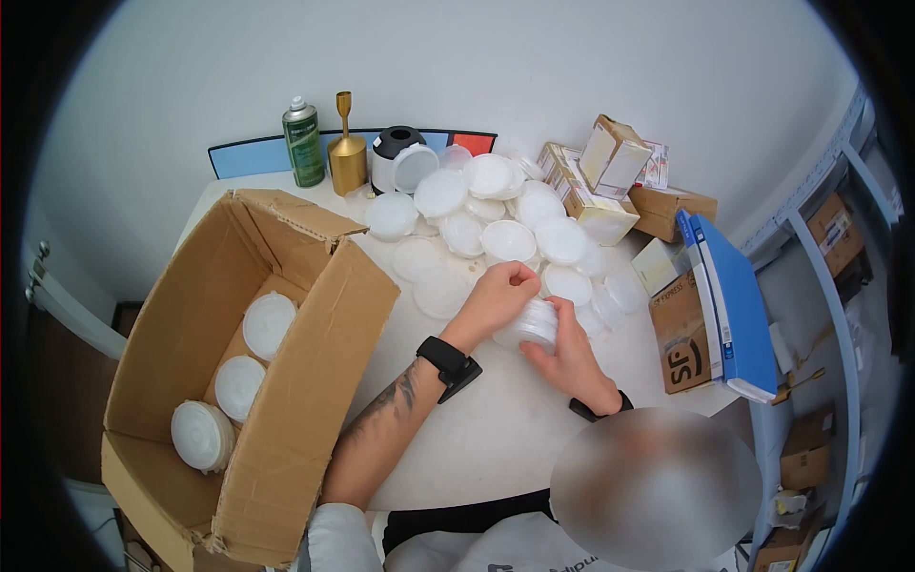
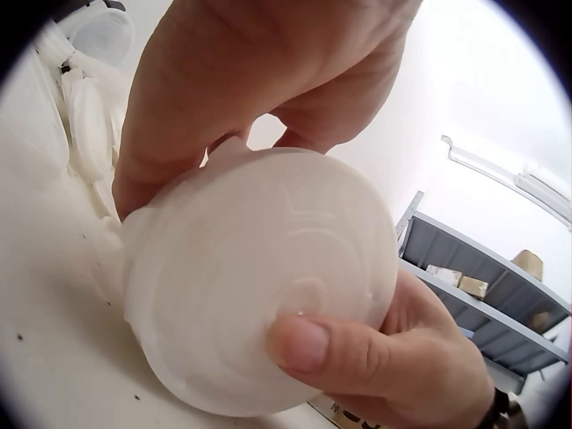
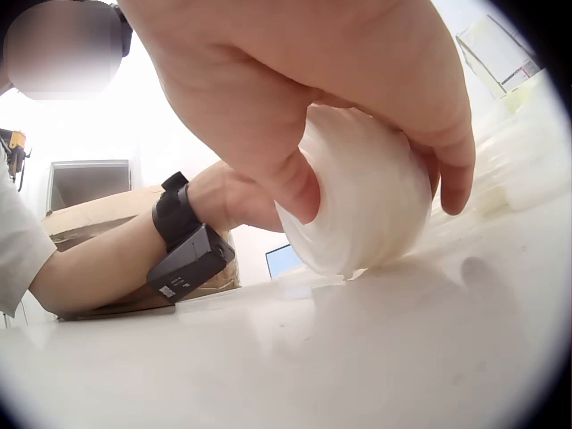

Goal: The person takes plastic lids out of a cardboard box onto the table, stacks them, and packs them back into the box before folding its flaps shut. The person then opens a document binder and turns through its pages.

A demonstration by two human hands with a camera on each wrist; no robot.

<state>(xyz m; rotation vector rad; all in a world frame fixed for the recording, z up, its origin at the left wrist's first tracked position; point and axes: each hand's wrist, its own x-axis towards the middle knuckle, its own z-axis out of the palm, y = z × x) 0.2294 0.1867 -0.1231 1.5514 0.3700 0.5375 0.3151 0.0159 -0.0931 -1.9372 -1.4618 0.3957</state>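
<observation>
Just right of the cardboard box [image 1: 300, 400], the right hand [image 1: 577, 364] grips a stack of white lids [image 1: 530, 327] between thumb and fingers, seemingly to keep it together, while the left hand [image 1: 496, 300] pinches its rim, probably steadying it.

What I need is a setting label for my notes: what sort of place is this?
Probably a packing or storage workroom: a white table spread with round lids, an open cardboard box holding more, and grey shelving bearing small cartons.
</observation>
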